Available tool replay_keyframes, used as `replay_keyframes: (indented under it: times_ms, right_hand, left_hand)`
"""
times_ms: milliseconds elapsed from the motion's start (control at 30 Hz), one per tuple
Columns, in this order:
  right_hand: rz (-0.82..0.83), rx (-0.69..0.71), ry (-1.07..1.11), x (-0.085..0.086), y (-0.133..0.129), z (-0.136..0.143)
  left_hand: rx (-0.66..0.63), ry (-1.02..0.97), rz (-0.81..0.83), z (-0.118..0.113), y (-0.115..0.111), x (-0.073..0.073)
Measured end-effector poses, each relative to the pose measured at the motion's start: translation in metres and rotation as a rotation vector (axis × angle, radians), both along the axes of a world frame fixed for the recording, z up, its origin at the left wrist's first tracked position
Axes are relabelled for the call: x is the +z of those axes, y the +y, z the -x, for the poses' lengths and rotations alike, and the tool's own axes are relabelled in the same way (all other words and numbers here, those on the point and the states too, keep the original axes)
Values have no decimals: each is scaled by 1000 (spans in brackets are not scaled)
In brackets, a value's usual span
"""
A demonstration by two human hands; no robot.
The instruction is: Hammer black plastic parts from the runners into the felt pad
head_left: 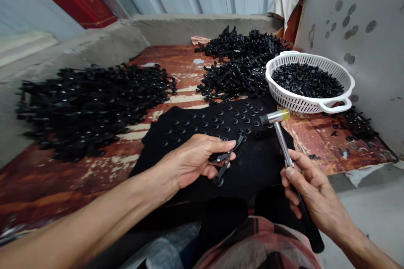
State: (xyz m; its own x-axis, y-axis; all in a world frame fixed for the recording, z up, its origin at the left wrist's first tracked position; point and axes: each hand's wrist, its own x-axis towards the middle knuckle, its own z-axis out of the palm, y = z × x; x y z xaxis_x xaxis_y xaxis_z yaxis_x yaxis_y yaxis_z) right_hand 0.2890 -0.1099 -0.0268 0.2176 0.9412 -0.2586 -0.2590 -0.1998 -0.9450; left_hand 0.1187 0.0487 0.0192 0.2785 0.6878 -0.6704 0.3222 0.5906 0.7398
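In the middle of the head view, my left hand (197, 155) pinches a black jointed plastic part (225, 162) with round ends. It is held above a black cloth (202, 185). Several small round black pieces (215, 126) stand spread over the cloth just beyond the hand. On the right, my right hand (307, 187) is wrapped around a small mallet (282, 138) with a metal shaft and a black grip. The mallet's head points up and has one dark face and one yellow face. Mallet and black part are apart.
A white slotted basket (292, 100) full of small black pieces stands at the right. Big heaps of black parts lie at the left (91, 105) and at the back (240, 63) of the worn red-brown tabletop (151, 113). A grey panel (356, 50) rises on the right.
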Motion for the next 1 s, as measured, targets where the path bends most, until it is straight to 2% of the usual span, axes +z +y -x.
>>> replay_keyframes:
  times_ms: [133, 233, 333, 467, 533, 667, 700, 800, 867, 1000]
  right_hand:
    - [-27, 33, -335, 2, -7, -3]
    - [-180, 52, -674, 7, -5, -5]
    - [-349, 125, -921, 13, 3, -5]
    - [-353, 221, -1239, 18, 12, -6]
    - [-360, 219, -1283, 19, 11, -5]
    - [-529, 76, -1204, 18, 2, -4]
    - [-538, 80, -1226, 18, 2, -5]
    - [-415, 196, -1349, 17, 4, -7]
    - [-369, 221, -1342, 17, 5, -8]
    - [-525, 59, -1270, 17, 2, -4]
  left_hand:
    - [1, 17, -14, 0, -3, 1]
    - [6, 30, -21, -1, -3, 2]
    - [-2, 30, -13, -3, -2, 4]
    - [-7, 49, -7, -7, -1, 7]
    - [-3, 67, -8, -8, -1, 8]
    - [-4, 73, -8, -8, -2, 8]
    - [-5, 67, -7, -7, -1, 8]
    - [-14, 49, -4, -8, 1, 6]
    - [-22, 60, 0, -8, 2, 6]
    - [-33, 80, 12, -9, 2, 7]
